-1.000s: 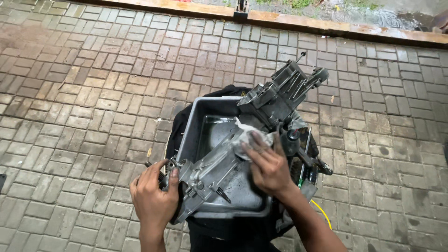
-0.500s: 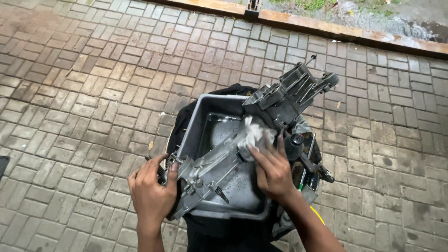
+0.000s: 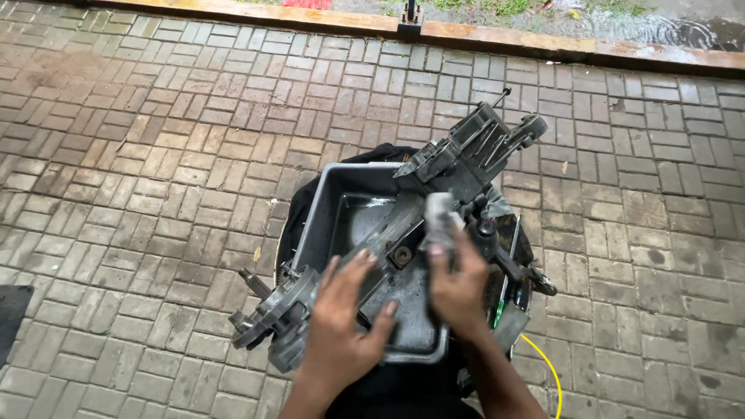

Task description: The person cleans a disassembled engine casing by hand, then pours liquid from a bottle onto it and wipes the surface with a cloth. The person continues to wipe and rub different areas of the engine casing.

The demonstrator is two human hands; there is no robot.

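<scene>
Grey rag (image 3: pixel 439 216) pinched in right hand (image 3: pixel 458 289), pressed on metal assembly (image 3: pixel 403 240); left hand (image 3: pixel 341 326) spread flat, fingers wide, on assembly's lower shaft, gripping nothing; assembly lies slantwise across grey tray (image 3: pixel 326 209), both ends overhanging; tray apparently on black tyre (image 3: pixel 289 233); brick paving (image 3: pixel 155 155) around; yellow hose (image 3: pixel 543 372) beside right forearm.

An outdoor work yard: brick paving (image 3: pixel 155 155) lies all around the hands, a wet kerb (image 3: pixel 543 43) runs far ahead, and a greasy machine part (image 3: pixel 466 155) sits in a tray (image 3: pixel 326 209).
</scene>
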